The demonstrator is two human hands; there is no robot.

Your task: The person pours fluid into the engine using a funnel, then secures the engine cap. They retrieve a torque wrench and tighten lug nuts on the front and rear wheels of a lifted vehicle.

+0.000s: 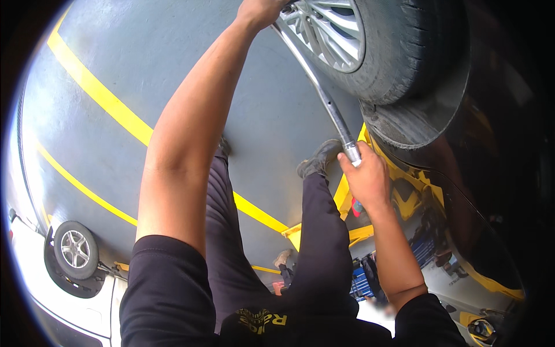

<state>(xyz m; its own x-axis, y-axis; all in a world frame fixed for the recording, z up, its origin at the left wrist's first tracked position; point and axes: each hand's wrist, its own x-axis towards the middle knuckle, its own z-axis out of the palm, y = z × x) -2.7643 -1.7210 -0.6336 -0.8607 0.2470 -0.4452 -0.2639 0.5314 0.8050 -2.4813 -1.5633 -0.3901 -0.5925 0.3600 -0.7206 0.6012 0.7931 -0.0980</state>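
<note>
Steel wrench (324, 95) runs on a long diagonal from the alloy wheel (332, 29) at the top of the frame down to the centre right, where the right hand (365, 176) wraps its grip shut around the lower end of the bar. The left hand (261, 10) sits at the upper end, right against the wheel hub, its fingers cut off by the frame edge so its grip cannot be told. Below lie a grey floor (173, 52) with yellow lines (98, 92).
</note>
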